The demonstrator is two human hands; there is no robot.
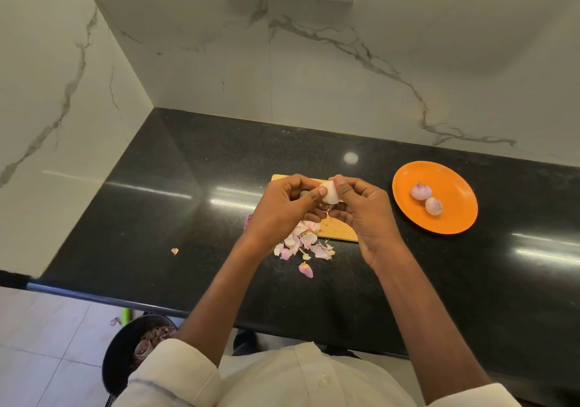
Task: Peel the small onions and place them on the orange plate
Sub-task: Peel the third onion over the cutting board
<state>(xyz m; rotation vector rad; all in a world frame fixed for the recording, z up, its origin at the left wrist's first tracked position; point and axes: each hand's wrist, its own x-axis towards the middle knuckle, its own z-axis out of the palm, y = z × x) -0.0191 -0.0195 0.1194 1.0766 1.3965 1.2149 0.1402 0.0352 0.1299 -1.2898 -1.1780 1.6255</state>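
Both hands met above a wooden board [340, 229] on the black counter [163, 218]. The left hand [282, 212] and the right hand [364, 212] together held one pale onion [331, 194] between them, fingers curled around it and both thumbs pressed on its upper surface. The onion was raised off the board and looked mostly white.

A loose heap of pink and white skins [303, 243] lay at the board's near edge and spilled onto the counter; one stray skin [174, 251] lay well apart to the left.

The orange plate [452, 218] sat on the counter to the right of the board, apart from it. Two peeled onions rested on it, the farther [421, 191] and the nearer [433, 206], just beside each other.

Below the counter edge, at lower left, a dark bin [125, 344] held brownish scraps. White sleeves [175, 372] were rolled above the forearms. Marble walls [314, 77] backed the counter.
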